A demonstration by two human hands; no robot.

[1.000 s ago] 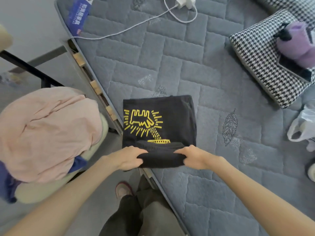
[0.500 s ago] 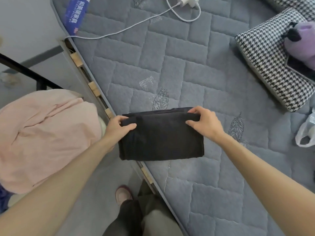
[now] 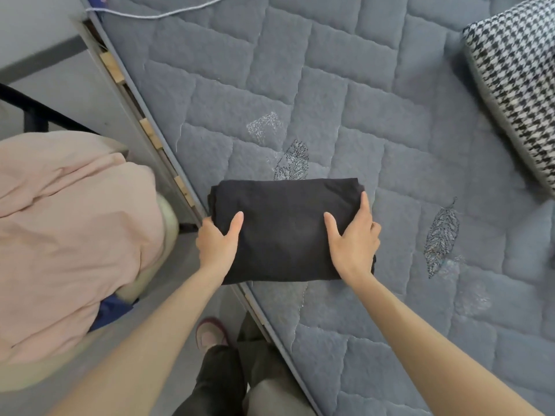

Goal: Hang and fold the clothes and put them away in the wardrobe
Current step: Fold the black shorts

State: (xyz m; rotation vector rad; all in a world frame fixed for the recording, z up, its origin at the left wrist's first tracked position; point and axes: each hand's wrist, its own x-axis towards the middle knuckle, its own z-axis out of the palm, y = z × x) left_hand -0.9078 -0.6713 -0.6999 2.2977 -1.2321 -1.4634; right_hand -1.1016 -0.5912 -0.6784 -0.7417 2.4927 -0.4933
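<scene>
A black T-shirt (image 3: 285,232) lies folded into a compact rectangle at the near left edge of the grey quilted mattress (image 3: 330,100). Its yellow print is hidden inside the fold. My left hand (image 3: 217,244) holds the bundle's left end, thumb on top and fingers curled round the edge. At the right end, my right hand (image 3: 354,241) grips it with thumb and forefinger lying on top and the other fingers curled over the side.
A pile of pink clothing (image 3: 69,229) sits on a chair to the left of the bed. A houndstooth pillow (image 3: 516,85) lies at the far right. A white cable (image 3: 156,15) runs along the top. My legs and a shoe (image 3: 210,334) stand by the bed frame (image 3: 150,136).
The shirt's near half was folded away over the yellow print, making a smaller bundle. Both hands then slid from the far edge to the bundle's two sides.
</scene>
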